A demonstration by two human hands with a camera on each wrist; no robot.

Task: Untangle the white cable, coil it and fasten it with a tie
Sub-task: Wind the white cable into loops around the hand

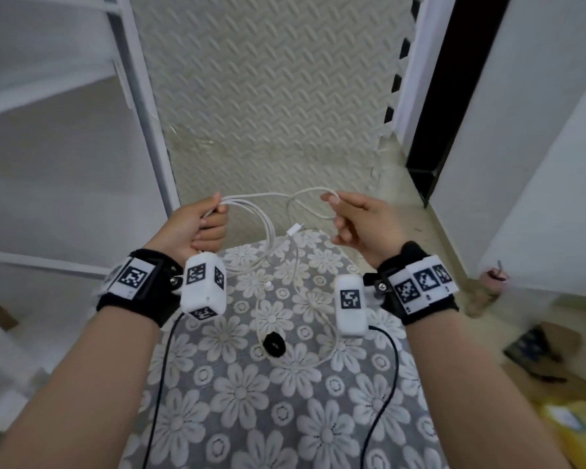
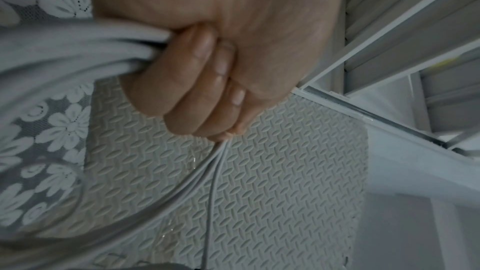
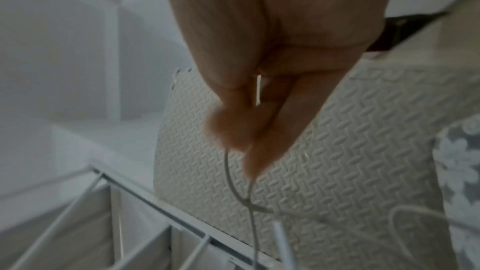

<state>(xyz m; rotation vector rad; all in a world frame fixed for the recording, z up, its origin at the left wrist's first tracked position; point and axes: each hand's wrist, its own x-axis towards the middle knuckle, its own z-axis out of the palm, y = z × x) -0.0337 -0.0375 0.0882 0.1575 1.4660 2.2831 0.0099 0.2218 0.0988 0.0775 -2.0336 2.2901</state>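
A thin white cable hangs in loops between my two hands above a small table. My left hand is a fist round a bundle of several cable loops, with strands leaving below the fingers. My right hand pinches a single loop between thumb and forefinger; in the right wrist view the strand drops from the fingertips. A connector end dangles between the hands. The rest of the cable trails on the tablecloth beside a black tie ring.
The table carries a grey cloth with white flowers. Beyond it lies a cream textured floor mat. A white metal rack stands at the left, a dark door edge at the right. Black device leads hang from my wrists.
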